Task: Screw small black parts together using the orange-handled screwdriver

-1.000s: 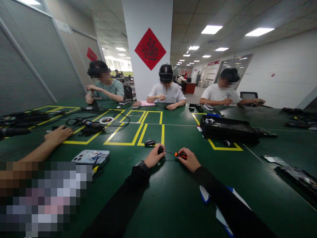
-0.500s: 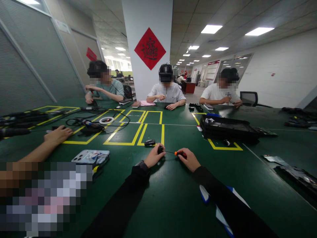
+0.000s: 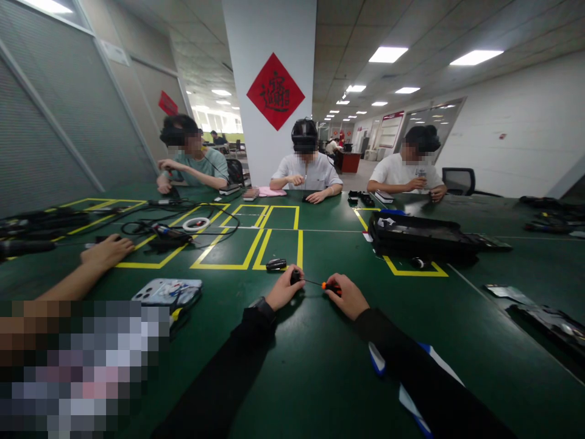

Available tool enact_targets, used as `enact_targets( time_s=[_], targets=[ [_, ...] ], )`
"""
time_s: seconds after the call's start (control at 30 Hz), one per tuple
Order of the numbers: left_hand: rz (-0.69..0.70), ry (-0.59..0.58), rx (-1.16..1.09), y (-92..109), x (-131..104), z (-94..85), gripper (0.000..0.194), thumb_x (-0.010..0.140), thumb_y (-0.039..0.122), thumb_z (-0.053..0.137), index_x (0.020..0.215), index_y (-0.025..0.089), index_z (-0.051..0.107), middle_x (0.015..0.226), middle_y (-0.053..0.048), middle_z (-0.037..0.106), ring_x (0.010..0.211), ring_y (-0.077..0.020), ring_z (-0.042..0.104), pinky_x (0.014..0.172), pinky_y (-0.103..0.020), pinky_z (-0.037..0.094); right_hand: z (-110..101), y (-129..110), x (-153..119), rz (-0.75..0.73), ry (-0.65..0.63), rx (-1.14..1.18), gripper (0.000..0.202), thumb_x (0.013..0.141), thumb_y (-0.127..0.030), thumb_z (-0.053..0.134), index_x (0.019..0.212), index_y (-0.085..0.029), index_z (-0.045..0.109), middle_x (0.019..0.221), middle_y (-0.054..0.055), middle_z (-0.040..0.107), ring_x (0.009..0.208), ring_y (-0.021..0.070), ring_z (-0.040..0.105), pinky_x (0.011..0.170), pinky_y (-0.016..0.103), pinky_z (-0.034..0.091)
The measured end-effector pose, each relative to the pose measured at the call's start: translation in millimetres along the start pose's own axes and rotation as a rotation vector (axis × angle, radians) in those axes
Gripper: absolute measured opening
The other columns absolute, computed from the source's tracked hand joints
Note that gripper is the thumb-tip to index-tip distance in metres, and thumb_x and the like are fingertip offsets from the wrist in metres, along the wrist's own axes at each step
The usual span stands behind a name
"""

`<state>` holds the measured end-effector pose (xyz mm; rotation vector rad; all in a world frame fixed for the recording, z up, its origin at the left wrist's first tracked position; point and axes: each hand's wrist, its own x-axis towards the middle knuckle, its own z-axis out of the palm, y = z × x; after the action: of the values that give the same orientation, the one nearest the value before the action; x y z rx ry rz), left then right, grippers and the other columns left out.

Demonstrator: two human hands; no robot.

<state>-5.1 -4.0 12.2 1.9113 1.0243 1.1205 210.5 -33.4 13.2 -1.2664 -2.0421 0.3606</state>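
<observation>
At the middle of the green table, my right hand [image 3: 348, 297] is closed round the orange-and-black handle of a screwdriver [image 3: 325, 286]. Its thin shaft points left, its tip meeting a small black part [image 3: 296, 276]. Fingers of my left hand [image 3: 282, 290] pinch that part, covering much of it, so its exact kind cannot be made out. Just beyond my left hand, a black cylindrical piece [image 3: 276, 264] lies on its side on the table.
A black open housing [image 3: 415, 238] stands to the right. On the left are a phone [image 3: 169, 290], tangled black cables [image 3: 155, 228], a white ring [image 3: 196, 224] and a co-worker's hand [image 3: 107, 251]. Blue-and-white pieces [image 3: 414, 405] lie by my right forearm. Several people sit around the table.
My right hand's fingers have shifted slightly on the screwdriver handle, showing more of it. My left hand and the black part stay nearly in place.
</observation>
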Motion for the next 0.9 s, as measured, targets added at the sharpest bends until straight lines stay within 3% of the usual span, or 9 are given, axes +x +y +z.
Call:
enact_targets(
  time_s=[0.67,0.9],
  targets=[
    [-0.056,-0.070,-0.243,3.6,3.2,-0.4,0.014,0.071,0.015,0.049,0.085,0.016,0.048,0.085,-0.002,0.058,0.083,-0.0138,0.054,0.080,-0.030,0.040,-2.2,0.9,1.4,0.022,0.008,0.094,0.012,0.072,-0.019,0.054,0.083,-0.018,0.052,0.081,0.002,0.054,0.074,0.0139,0.051,0.070,0.029,0.042],
    [-0.059,-0.060,-0.218,5.1,2.9,-1.5,0.013,0.072,0.015,0.049,0.086,0.017,0.048,0.085,-0.002,0.058,0.084,-0.0141,0.054,0.081,-0.030,0.039,-2.2,1.2,2.1,0.021,-0.009,0.080,0.012,0.073,-0.019,0.053,0.085,-0.019,0.052,0.082,0.002,0.054,0.076,0.0139,0.051,0.071,0.029,0.042]
  ],
)
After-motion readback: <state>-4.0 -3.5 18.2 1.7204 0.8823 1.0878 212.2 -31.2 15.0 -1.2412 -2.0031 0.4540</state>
